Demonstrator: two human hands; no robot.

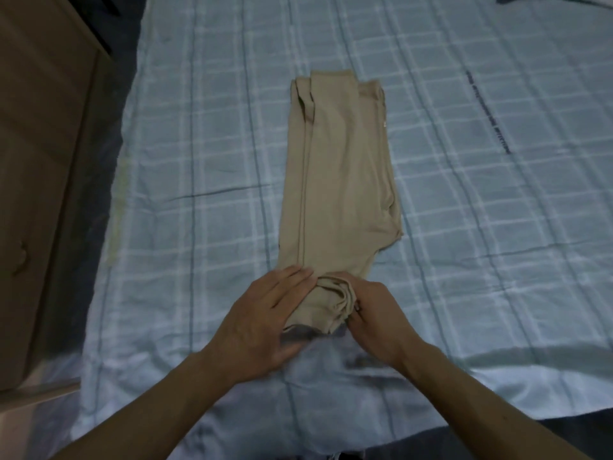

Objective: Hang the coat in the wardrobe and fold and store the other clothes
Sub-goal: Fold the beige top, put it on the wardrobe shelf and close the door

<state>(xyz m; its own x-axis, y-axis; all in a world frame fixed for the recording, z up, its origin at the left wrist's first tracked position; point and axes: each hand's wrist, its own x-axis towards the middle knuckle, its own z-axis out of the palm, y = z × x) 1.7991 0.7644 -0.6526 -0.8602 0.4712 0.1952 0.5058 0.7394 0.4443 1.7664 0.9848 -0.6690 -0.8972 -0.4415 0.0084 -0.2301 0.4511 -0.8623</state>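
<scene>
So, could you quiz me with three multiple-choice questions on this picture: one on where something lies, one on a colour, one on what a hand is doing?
1. Where does the folded garment lie?
A. on a wooden floor
B. on the checked bed sheet
C. inside a drawer

2. What colour is the garment?
A. beige
B. red
C. black

3. What is the right hand doing?
A. hanging idle
B. gripping the garment's bunched near end
C. holding a hanger

Answers: 1 B, the sheet shows all round it; 2 A, its cloth is plain beige; 3 B, its fingers curl round the bunched cloth while the left hand lies flat.
</scene>
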